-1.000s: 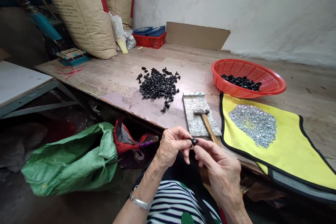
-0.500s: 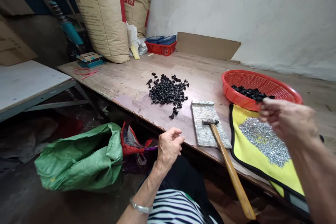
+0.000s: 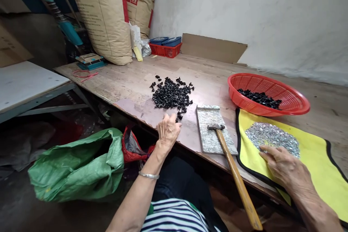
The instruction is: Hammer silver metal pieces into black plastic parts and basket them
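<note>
My left hand (image 3: 168, 130) reaches over the table's near edge, its curled fingers closed at a small black part (image 3: 178, 117) at the near end of a heap of black parts (image 3: 172, 94). To the right, my right hand (image 3: 288, 168) rests low over a yellow cloth with black trim (image 3: 312, 163). Its thumb and forefinger come together at the near edge of a spread of small shiny silver pieces (image 3: 272, 136); what they pinch is too small to make out. Between the hands, a wooden-handled hammer (image 3: 235, 174) lies with its head on a speckled stone slab (image 3: 205, 130).
Behind the cloth, a red plastic basket (image 3: 296, 98) contains more black parts. Large paper sacks (image 3: 100, 18) and a red crate with blue boxes (image 3: 165, 50) stand at the back. A green woven sack (image 3: 78, 170) sits open below the table edge.
My right hand has left the basket's rim, where it held a dark piece, and come down to the silver pieces. My left hand has moved forward to the heap's near end.
</note>
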The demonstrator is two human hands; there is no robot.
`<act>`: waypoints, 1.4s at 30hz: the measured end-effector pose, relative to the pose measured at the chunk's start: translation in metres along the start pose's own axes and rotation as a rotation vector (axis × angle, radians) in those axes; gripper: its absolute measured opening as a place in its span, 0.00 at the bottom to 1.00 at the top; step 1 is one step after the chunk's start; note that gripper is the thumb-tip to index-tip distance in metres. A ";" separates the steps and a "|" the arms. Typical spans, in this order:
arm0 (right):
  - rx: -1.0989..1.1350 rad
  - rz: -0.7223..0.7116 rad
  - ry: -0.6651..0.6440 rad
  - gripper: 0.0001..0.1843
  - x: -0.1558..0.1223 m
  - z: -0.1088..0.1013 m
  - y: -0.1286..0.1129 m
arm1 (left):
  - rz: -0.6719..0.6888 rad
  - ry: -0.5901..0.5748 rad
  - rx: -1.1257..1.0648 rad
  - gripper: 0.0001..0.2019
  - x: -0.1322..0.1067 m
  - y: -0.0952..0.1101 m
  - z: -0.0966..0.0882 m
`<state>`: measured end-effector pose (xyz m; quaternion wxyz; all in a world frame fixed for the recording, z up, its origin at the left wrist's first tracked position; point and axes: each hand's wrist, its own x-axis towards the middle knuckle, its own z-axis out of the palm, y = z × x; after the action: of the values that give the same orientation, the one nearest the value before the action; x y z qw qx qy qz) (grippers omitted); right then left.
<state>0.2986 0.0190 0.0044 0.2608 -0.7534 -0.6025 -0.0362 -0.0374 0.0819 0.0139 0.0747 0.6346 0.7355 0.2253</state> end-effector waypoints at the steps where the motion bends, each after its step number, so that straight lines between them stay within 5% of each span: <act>1: -0.031 -0.026 -0.028 0.01 -0.002 0.001 -0.002 | 0.017 -0.027 0.014 0.09 0.003 0.001 0.002; 6: -0.150 -0.041 -0.178 0.07 0.004 -0.002 -0.004 | -0.016 -0.022 -0.234 0.01 0.004 -0.006 0.001; 8: -0.160 -0.006 -0.229 0.07 0.008 -0.004 -0.002 | -0.094 -0.055 -0.597 0.05 -0.005 -0.008 -0.004; 11: -0.153 0.044 -0.267 0.06 0.013 -0.008 0.001 | -0.235 -0.275 -1.245 0.11 -0.027 -0.004 -0.013; 15: -0.060 0.109 -0.078 0.02 0.005 -0.022 -0.017 | -0.352 -0.447 -1.671 0.15 -0.053 0.014 -0.017; 17: 0.114 0.132 0.006 0.02 -0.009 -0.033 -0.044 | -0.375 -0.467 -1.712 0.14 -0.063 0.026 -0.016; 21: 0.721 -0.102 -0.278 0.06 -0.041 -0.041 -0.113 | -0.340 -0.479 -1.714 0.13 -0.079 0.046 -0.014; 24: 0.932 -0.068 -0.328 0.08 -0.051 -0.032 -0.144 | -0.321 -0.464 -1.659 0.12 -0.087 0.054 -0.015; 31: 1.057 0.130 -0.397 0.08 -0.057 -0.008 -0.147 | -0.301 -0.484 -1.625 0.11 -0.092 0.055 -0.012; 42: 1.242 0.424 -0.597 0.11 -0.045 -0.004 -0.149 | -0.352 -0.463 -1.607 0.11 -0.097 0.056 -0.003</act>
<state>0.1495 -0.0021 0.0433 0.4666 -0.5444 -0.3983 0.5721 0.0292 -0.0070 0.0230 0.6847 0.2952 0.4063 0.5282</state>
